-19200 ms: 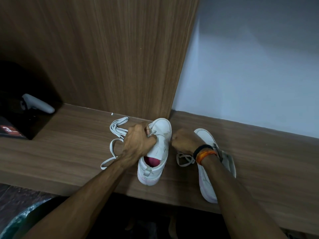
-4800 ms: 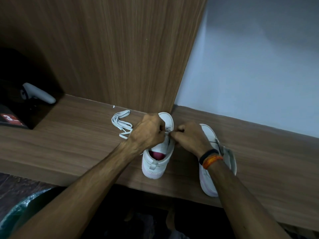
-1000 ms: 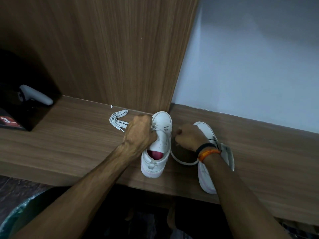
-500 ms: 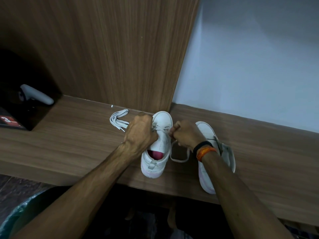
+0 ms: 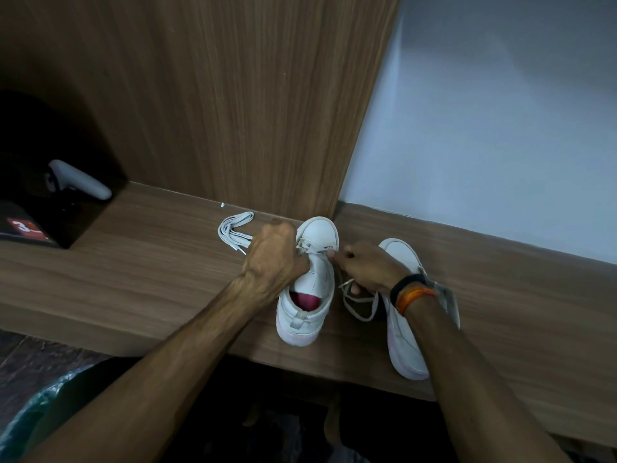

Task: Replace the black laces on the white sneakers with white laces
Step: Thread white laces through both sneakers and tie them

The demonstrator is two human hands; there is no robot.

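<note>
A white sneaker (image 5: 309, 295) with a pink inside stands upright on the wooden ledge (image 5: 140, 272), toe toward the wall. My left hand (image 5: 275, 253) grips its left side near the eyelets. My right hand (image 5: 364, 267) pinches a white lace (image 5: 359, 305) at the sneaker's right eyelets; the slack loops on the ledge below that hand. The second white sneaker (image 5: 400, 315) lies to the right, partly under my right wrist. A bundle of white lace (image 5: 233, 230) lies left of my left hand.
A dark box (image 5: 36, 222) with a grey handle-shaped object (image 5: 80, 182) on it sits at the far left. A wood panel (image 5: 233, 95) and a pale wall (image 5: 484, 128) rise behind the ledge. The ledge's front edge runs just below the sneakers.
My right hand moved back in to the sneaker's right eyelets after pulling the lace out to the right. The lace loop on the ledge grew smaller. My left hand stayed on the sneaker.
</note>
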